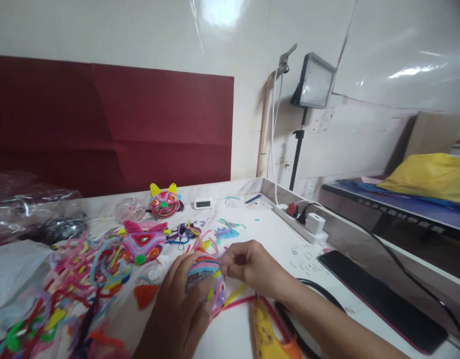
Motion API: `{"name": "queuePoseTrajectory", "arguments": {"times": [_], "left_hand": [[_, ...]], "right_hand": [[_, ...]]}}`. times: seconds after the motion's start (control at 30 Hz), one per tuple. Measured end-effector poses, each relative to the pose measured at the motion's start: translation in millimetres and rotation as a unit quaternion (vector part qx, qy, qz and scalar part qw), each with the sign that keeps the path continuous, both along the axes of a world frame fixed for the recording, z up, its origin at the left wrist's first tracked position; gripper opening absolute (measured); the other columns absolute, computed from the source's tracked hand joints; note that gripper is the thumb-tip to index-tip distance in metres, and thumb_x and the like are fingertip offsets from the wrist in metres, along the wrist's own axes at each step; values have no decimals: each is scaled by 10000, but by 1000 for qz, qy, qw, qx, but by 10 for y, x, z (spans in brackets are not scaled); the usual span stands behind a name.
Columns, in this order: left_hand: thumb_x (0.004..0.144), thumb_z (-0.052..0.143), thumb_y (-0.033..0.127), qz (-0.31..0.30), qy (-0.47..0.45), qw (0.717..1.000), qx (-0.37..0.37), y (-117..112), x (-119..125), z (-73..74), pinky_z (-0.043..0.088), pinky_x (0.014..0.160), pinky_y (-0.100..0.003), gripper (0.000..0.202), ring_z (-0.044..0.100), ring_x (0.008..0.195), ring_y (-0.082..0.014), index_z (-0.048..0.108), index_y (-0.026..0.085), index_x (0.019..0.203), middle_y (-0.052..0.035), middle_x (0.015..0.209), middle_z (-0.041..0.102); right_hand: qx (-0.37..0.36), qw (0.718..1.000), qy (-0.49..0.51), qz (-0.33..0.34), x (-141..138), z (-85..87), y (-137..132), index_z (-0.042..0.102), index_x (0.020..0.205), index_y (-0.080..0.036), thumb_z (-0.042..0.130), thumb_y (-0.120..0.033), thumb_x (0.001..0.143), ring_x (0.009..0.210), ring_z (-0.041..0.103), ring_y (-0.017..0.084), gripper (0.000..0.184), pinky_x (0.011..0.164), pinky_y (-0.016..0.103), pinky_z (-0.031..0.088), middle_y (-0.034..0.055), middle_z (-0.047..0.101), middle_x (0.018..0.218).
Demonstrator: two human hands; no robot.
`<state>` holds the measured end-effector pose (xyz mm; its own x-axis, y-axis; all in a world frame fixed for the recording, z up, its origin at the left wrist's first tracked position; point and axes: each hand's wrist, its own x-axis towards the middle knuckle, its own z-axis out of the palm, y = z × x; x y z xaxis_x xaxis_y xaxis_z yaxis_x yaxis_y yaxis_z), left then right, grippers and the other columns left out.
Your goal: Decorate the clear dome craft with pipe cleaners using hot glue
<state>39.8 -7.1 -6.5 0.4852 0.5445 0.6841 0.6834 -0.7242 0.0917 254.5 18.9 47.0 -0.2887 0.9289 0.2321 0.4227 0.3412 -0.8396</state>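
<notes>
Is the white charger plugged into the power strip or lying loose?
Plugged in, it appears: the white charger stands upright on the power strip, seated against its top face rather than lying on the table.

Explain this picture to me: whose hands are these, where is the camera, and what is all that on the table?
No machine here: a person works bare-handed, and the one camera sits on their head, looking forward and down. The left hand cups a striped pipe-cleaner piece; the right hand pinches its edge. On the white table lie loose pipe cleaners, a pink cat-like face, a yellow-eared face, a yellow glue gun, a power strip and a dark flat device.
</notes>
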Motion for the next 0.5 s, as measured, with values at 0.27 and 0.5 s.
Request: {"name": "queuePoseTrajectory", "arguments": {"times": [0.27,0.5], "left_hand": [[868,513,161,-8,11,999,37,56,-24,-20,483,997,-500,378,415,1313,-301,557,316,1209,-70,1455,388],[875,470,146,-13,-3,999,31,14,19,32,459,1009,-509,372,414,1306,-305,532,301,1208,-74,1453,382]], "right_hand": [[100,994,-44,18,61,84,-73,716,795,-170,621,-14,724,730,564,137,196,679,247,422,17,669,811],[101,993,-59,27,9,101,-80,676,726,-157,577,5,715,666,539,123,190,627,227,406,0,623,730]]}}
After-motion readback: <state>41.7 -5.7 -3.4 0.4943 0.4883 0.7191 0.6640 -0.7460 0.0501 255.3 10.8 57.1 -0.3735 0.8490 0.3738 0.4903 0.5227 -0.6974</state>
